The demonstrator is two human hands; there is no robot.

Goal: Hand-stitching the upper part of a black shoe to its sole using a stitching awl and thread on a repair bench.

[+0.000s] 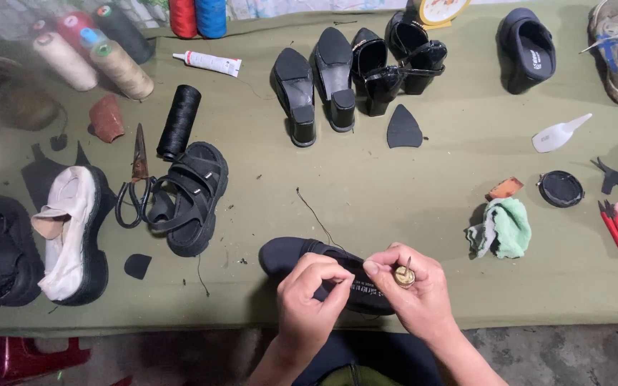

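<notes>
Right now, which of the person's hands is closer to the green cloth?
The right hand. It sits just below and left of the green cloth, holding a small awl-like tool over the dark shoe. The left hand is farther off, on the right hand's far side.

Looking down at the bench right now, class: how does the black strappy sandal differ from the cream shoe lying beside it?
The black strappy sandal is open, built of crossing straps; the cream shoe is closed over the toe. The sandal is black all over, while the cream shoe has a pale upper on a thick black sole. Rusty scissors lie against the sandal's left side, not against the cream shoe. Both are single chunky-soled shoes lying on the green cloth, far from both hands.
</notes>
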